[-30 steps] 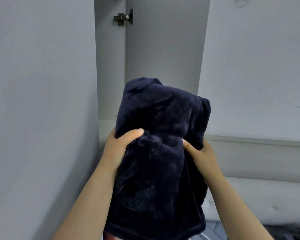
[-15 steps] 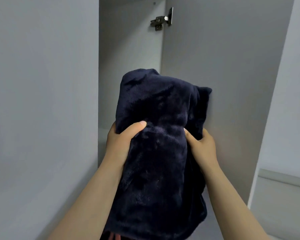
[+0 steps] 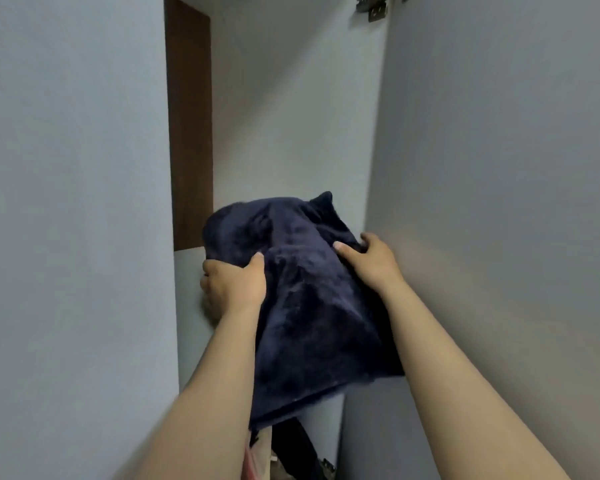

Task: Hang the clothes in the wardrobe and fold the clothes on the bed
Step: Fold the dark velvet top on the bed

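Note:
A folded dark navy fleece garment [image 3: 302, 306] is held up inside the open wardrobe [image 3: 291, 116]. My left hand [image 3: 234, 284] grips its left side, thumb on top and fingers underneath. My right hand [image 3: 369, 259] grips its upper right side, fingers curled over the far edge. The far end of the bundle reaches over the edge of a pale shelf [image 3: 187, 261]. Whether it rests on the shelf is hidden by the fabric.
The open wardrobe door [image 3: 499, 202] stands close on the right with a metal hinge [image 3: 374, 5] at the top. A pale side panel [image 3: 73, 202] fills the left. A brown back panel [image 3: 189, 133] shows behind. Dark hanging clothes [image 3: 291, 448] are below.
Both hands have pushed the navy bundle forward, up and deeper into the wardrobe, tilting it flatter. The view has swung left, so the bed and wall are gone.

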A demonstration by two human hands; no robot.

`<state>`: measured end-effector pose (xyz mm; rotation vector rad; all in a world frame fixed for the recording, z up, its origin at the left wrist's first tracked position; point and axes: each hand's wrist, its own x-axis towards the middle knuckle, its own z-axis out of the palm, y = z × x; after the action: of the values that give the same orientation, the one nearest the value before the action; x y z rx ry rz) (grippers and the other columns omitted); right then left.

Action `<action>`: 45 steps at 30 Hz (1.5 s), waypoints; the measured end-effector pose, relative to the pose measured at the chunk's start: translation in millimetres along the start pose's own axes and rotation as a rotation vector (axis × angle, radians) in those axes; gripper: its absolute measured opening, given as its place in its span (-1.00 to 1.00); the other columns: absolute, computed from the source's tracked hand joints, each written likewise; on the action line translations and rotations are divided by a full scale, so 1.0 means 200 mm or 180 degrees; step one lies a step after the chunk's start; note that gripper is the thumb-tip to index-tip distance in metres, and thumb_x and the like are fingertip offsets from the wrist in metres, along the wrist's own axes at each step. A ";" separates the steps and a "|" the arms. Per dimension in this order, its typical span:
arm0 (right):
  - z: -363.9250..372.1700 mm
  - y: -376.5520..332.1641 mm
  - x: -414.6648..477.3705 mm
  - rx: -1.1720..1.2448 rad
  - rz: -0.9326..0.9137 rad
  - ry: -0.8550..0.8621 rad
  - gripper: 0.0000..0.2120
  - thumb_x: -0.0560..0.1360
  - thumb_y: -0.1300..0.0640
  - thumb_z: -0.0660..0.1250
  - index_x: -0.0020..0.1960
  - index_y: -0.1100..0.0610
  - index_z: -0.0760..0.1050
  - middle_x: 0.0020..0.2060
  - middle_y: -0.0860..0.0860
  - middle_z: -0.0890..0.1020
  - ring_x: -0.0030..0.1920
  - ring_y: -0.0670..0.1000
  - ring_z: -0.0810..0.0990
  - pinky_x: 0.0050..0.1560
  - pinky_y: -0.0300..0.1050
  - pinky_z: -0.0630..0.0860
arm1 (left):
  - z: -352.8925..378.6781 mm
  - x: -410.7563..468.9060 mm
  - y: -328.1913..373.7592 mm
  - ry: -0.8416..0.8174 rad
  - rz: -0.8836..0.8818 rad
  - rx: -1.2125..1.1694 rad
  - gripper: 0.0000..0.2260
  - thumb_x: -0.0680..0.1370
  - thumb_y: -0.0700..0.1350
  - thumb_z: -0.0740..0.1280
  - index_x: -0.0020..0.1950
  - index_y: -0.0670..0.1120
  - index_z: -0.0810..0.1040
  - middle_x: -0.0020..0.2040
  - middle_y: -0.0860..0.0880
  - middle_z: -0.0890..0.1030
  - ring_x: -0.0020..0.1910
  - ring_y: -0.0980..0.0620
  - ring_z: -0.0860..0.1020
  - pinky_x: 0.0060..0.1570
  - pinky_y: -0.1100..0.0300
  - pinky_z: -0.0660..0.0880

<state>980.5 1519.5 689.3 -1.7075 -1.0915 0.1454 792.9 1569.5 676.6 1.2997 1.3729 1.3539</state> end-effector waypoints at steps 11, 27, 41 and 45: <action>0.03 0.12 -0.48 -0.0465 -0.0909 -0.0303 -0.41 0.44 -0.21 0.36 0.44 -0.17 0.33 0.39 -0.29 0.35 0.41 -0.30 0.24 0.50 -0.14 0.15 | -0.06 -0.17 -0.12 -0.0478 0.1813 0.1149 -0.53 0.55 0.06 0.31 0.45 0.11 0.33 0.52 0.10 0.23 0.53 0.00 0.08 0.47 -0.13 0.07; 0.18 0.07 -0.09 -0.0923 -0.0752 -0.1283 -0.41 0.49 -0.16 0.35 0.48 -0.18 0.29 0.54 -0.09 0.17 0.54 -0.08 0.09 0.52 0.14 -0.27 | -0.05 -0.05 -0.15 -0.0603 0.1339 0.1172 -0.49 0.53 -0.02 0.36 0.46 0.17 0.32 0.54 0.14 0.17 0.55 0.03 -0.01 0.48 -0.16 0.05; 0.02 0.23 -0.51 -0.0299 -0.0823 -0.0215 -0.45 0.39 -0.28 0.34 0.36 -0.24 0.43 0.45 -0.24 0.30 0.46 -0.29 0.18 0.50 -0.07 0.15 | -0.10 -0.25 -0.28 -0.0798 0.1797 0.1773 -0.29 0.44 0.38 0.17 0.53 0.24 0.05 0.57 0.13 -0.16 0.54 0.00 -0.23 0.50 -0.15 -0.04; 0.06 0.33 -0.67 0.0232 -0.0127 -0.0024 -0.18 0.25 -0.42 0.36 0.46 -0.32 0.22 0.52 -0.27 0.09 0.34 -0.47 0.05 0.22 -0.46 0.09 | -0.17 -0.29 -0.32 -0.1071 0.1894 0.2113 -0.19 0.40 0.38 0.26 0.52 0.31 -0.13 0.54 0.19 -0.30 0.53 -0.04 -0.26 0.49 -0.17 0.00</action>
<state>936.6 1429.7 577.9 -1.6202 -1.1122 0.1647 760.3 1513.6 609.7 2.4044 1.2865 0.9691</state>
